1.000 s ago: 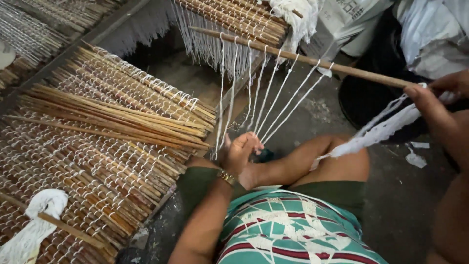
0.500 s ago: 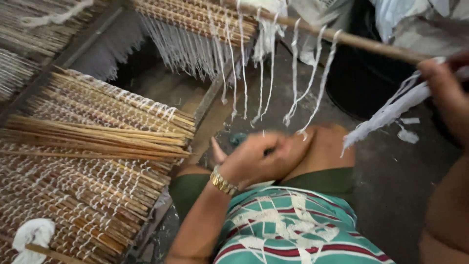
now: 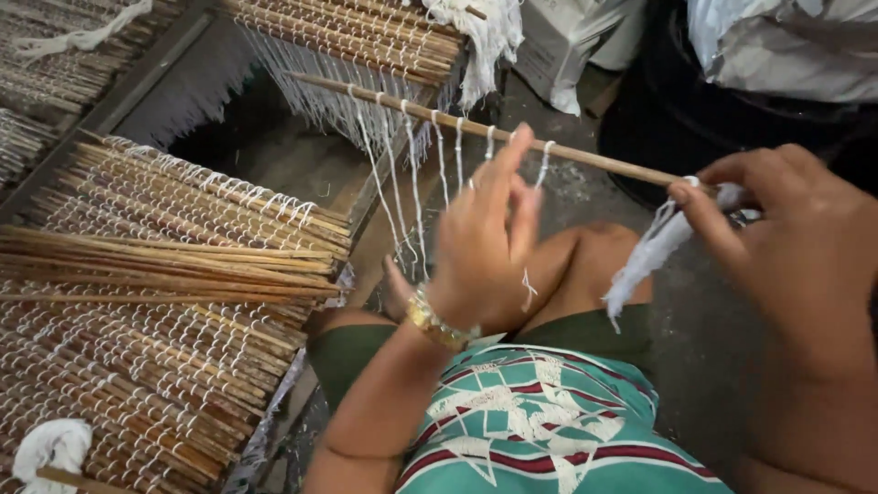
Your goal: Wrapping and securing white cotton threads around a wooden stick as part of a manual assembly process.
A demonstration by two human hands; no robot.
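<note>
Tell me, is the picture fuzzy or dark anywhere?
In the head view, the left hand is a bit smeared at the fingers, and the right hand looks soft. The stick mat and the thin stick with white strings are sharper. The gap under the mats at the top is deep in shadow; no glare shows.

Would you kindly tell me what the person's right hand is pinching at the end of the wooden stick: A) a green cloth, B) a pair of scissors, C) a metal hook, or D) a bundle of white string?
D: the right hand pinches a bundle of white string at the end of the wooden stick, while the left hand is raised among the hanging strands.
</note>
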